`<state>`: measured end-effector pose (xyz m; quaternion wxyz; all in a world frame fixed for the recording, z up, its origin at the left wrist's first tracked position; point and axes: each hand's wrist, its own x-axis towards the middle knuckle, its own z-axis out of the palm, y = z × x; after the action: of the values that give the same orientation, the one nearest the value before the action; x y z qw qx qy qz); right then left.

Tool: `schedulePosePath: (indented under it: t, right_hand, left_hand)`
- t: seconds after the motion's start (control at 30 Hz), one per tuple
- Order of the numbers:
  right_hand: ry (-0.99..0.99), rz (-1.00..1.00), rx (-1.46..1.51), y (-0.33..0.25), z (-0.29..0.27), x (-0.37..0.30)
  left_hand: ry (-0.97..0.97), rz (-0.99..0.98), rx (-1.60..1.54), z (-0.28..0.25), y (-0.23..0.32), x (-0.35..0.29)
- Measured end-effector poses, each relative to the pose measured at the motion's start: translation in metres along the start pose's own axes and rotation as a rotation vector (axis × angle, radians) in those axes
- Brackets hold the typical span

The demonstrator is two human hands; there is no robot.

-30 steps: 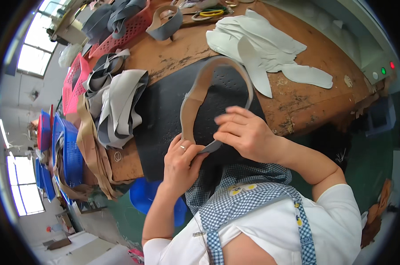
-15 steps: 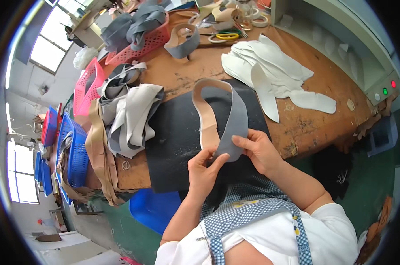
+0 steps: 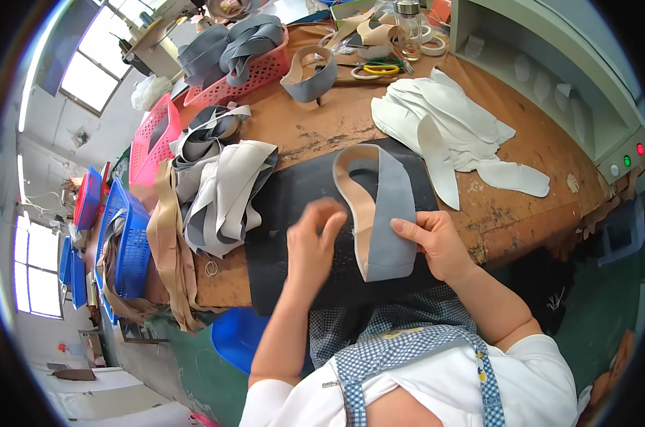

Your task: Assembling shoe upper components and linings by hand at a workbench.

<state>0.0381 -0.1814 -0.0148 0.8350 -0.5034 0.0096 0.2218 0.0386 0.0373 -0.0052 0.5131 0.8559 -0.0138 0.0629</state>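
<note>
Left hand [image 3: 312, 240] now sits apart from grey-and-tan leather-like looped band [image 3: 392, 238], centre frame; blurred fingers, can't tell spread. Right hand [image 3: 442, 245] pinches band's right edge.

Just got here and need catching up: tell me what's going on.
A person's right grip holds a looped band, grey outside and tan inside, over a black mat. The left grip, blurred, is close to the band's left edge; whether it touches is unclear. Grey and white strips are heaped left of the mat, and white pieces lie piled to its right.
</note>
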Motion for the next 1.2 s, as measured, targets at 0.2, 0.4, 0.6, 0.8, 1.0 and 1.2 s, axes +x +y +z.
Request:
schedulePosePath:
  t: [0.2, 0.4, 0.6, 0.8, 1.0, 1.2]
  right_hand:
    - [-0.041, 0.003, 0.002, 0.009, 0.007, 0.0]
    - [-0.028, 0.069, 0.004, 0.022, -0.002, 0.0]
    - [0.012, 0.06, 0.134, 0.014, -0.015, 0.004]
    - [0.006, 0.044, 0.21, 0.007, -0.016, 0.0]
    - [0.122, -0.135, 0.302, 0.015, -0.024, 0.013]
    - [0.045, -0.225, 0.013, 0.038, -0.021, 0.018]
  left_hand:
    - [0.248, 0.144, 0.542, 0.033, -0.062, 0.085]
    - [0.314, 0.081, 0.397, 0.049, -0.07, 0.091]
    - [0.26, 0.211, 0.233, 0.056, -0.064, 0.073]
    - [0.194, 0.217, 0.339, 0.045, -0.04, 0.058]
    - [-0.346, 0.026, -0.058, 0.029, 0.059, -0.007]
    - [-0.103, 0.192, -0.062, -0.003, 0.075, 0.025]
